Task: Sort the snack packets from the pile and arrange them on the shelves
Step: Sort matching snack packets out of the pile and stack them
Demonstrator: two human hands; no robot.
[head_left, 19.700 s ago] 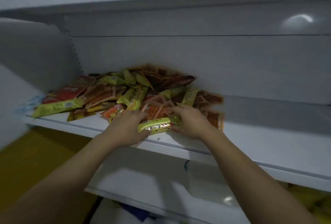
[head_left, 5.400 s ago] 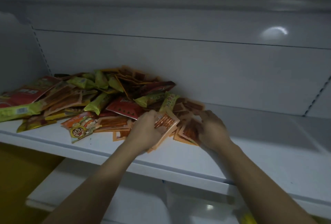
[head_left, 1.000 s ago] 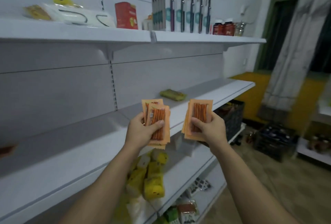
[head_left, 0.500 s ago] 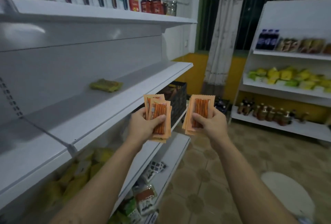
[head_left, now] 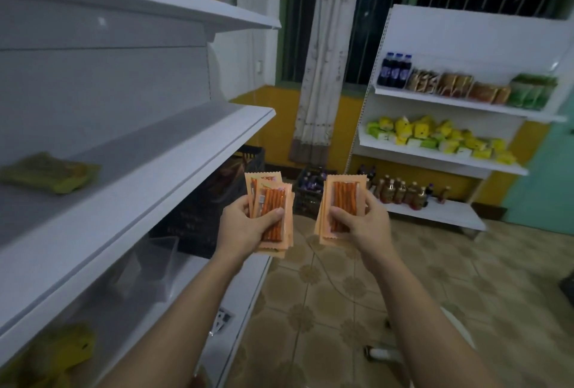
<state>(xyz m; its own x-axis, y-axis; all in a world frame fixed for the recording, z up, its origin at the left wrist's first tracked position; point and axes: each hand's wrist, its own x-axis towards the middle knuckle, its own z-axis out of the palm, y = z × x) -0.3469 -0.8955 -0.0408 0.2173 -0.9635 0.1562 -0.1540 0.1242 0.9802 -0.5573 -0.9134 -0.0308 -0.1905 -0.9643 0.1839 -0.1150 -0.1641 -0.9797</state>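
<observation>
Two stacks of orange snack packets with clear windows showing reddish sticks, left stack [head_left: 275, 212] gripped upright by fingers of the left hand [head_left: 242, 229], right stack [head_left: 341, 198] likewise by the right hand [head_left: 365, 227], both right of the white shelf [head_left: 146, 145]

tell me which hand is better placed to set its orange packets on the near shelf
Likely left: left hand and its packets sit beside the shelf edge; right hand is farther out.

The left hand [head_left: 245, 226] and right hand [head_left: 363, 223] are bare, with bare forearms [head_left: 186, 310] behind them.
</observation>
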